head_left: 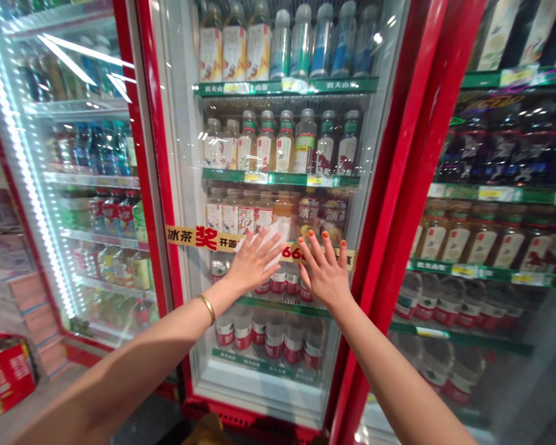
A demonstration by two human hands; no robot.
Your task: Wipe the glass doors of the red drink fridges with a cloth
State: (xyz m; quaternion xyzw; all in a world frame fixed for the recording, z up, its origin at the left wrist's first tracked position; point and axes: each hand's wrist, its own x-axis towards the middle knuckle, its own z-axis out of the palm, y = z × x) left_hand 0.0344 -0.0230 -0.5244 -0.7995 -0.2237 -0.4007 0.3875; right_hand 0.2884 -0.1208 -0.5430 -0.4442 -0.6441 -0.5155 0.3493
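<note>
Both my hands press flat on the glass door (pixel 375 142) of a red drinks fridge. My left hand (pixel 254 259) has its fingers spread over a white cloth or tissue (pixel 273 238) held against the glass, on top of a yellow sticker strip (pixel 199 238) with red characters. A gold bangle (pixel 208 308) circles that wrist. My right hand (pixel 324 269), nails painted orange, lies open on the glass just to the right, fingers pointing up, holding nothing. Behind the glass stand rows of bottled tea (pixel 269 145) and water (pixel 278 334).
Red door frames (pixel 155 154) flank the glass. Another fridge (pixel 88 185) with lit shelves stands to the left, and one with dark bottles (pixel 505 148) to the right. A red carton (pixel 7 374) sits on the floor at lower left.
</note>
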